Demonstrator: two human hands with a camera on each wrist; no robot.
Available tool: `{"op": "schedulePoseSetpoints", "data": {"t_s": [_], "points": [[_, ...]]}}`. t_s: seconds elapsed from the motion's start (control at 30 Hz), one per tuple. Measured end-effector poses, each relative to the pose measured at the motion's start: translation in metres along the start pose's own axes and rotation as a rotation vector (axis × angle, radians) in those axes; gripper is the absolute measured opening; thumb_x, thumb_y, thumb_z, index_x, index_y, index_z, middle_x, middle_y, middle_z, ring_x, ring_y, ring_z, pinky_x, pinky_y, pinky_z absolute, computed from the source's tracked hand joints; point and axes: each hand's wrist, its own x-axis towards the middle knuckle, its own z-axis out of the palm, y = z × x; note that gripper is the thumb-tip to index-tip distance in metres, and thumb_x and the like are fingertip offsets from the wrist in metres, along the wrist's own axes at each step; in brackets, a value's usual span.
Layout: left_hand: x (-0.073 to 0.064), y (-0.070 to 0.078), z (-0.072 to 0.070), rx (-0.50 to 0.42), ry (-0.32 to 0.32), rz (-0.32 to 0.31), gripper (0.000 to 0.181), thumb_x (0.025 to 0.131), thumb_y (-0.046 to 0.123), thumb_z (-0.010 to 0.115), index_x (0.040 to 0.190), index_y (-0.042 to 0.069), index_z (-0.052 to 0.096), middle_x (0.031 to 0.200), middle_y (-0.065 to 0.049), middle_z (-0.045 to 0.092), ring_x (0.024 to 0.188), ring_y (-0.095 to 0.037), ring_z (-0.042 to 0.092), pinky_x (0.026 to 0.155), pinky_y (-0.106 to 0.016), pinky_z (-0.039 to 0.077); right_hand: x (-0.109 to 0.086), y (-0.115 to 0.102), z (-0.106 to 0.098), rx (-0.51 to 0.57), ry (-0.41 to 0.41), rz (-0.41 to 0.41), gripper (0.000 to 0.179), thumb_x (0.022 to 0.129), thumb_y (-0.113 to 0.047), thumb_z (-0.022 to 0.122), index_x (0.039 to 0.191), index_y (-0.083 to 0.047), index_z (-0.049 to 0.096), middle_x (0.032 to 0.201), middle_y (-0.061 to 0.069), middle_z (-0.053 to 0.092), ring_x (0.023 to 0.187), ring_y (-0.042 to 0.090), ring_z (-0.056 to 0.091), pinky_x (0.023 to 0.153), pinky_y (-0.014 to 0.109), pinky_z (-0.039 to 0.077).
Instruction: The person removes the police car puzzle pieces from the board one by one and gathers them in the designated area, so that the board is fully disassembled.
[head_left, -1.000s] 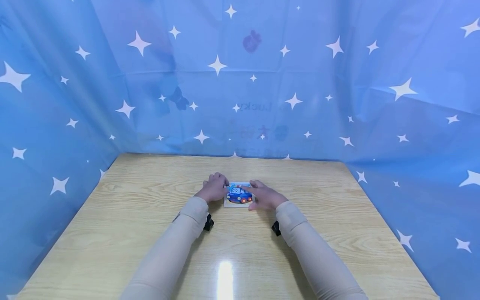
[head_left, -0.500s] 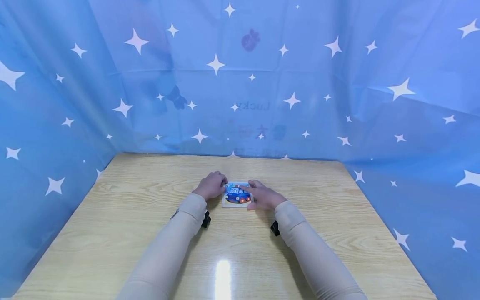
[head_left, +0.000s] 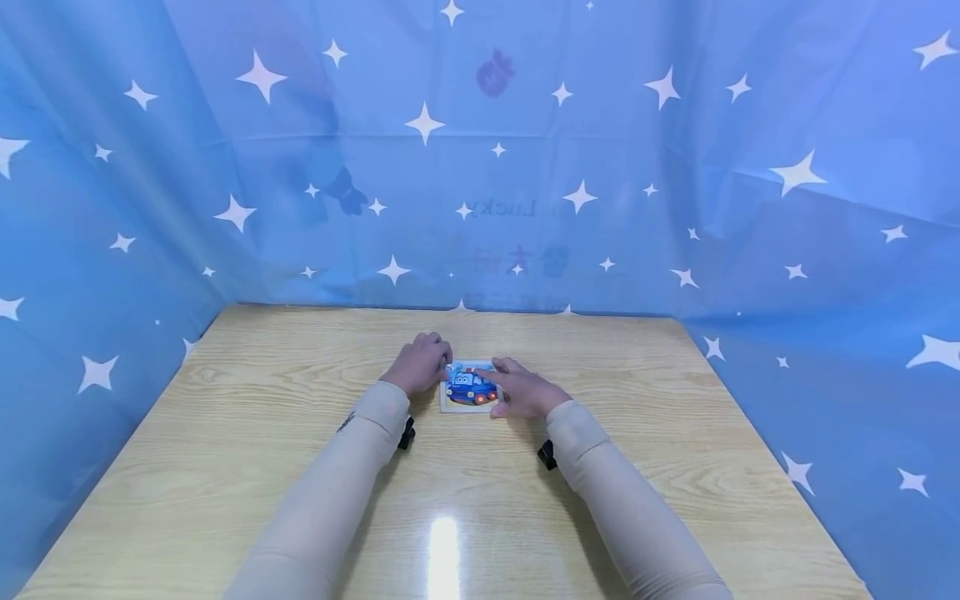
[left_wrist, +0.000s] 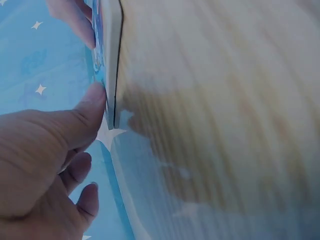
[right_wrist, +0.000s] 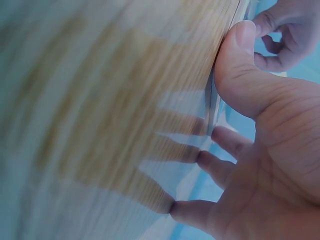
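Left hand [head_left: 418, 364], one: at ten o'clock of the car-picture board [head_left: 468, 394], fingers part-curled, thumb touching its edge; whether it pinches cannot be told. Right hand [head_left: 525, 393], one: at three o'clock, fingers spread, index over the picture, no closed grasp visible. Board: flat on wooden table [head_left: 517, 533], between both hands. Step, as judged: steadying or aligning the board. Next move, likely: even pressure from nine and three o'clock.
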Motion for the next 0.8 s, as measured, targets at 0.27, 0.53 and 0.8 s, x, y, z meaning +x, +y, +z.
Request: {"op": "schedulePoseSetpoints", "data": {"t_s": [0.27,0.53,0.8], "points": [[0.006,-0.006,0.002,-0.105,-0.034,-0.021,0.021,0.094,0.021,0.075,0.108,0.010,0.064,0.101,-0.001,0.061,0.094,-0.019,0.055,0.087,-0.038,0.049,0.000,-0.001,0.001,0.009,0.006,-0.013,0.080,0.096,-0.031,0.069,0.162,-0.027,0.024,0.168,0.014,0.009,0.151,0.037,0.022,0.117,0.056,0.028],[0.006,-0.008,-0.002,-0.078,-0.059,0.007,0.030,0.095,0.020,0.074,0.122,0.006,0.071,0.113,-0.006,0.069,0.105,-0.022,0.063,0.097,-0.040,0.051,0.001,-0.003,-0.001,0.029,-0.004,-0.018,0.081,0.095,-0.031,0.070,0.162,-0.024,0.025,0.168,0.016,0.010,0.152,0.039,0.017,0.117,0.062,0.021],[0.009,-0.011,0.003,-0.034,-0.037,0.026,0.030,0.094,0.024,0.075,0.121,0.011,0.074,0.109,-0.003,0.067,0.094,-0.016,0.062,0.090,-0.037,0.053,0.000,0.002,0.001,0.010,0.056,-0.025,0.090,0.094,-0.034,0.072,0.163,-0.013,0.018,0.166,0.016,0.019,0.150,0.037,0.024,0.119,0.052,0.027]]}}
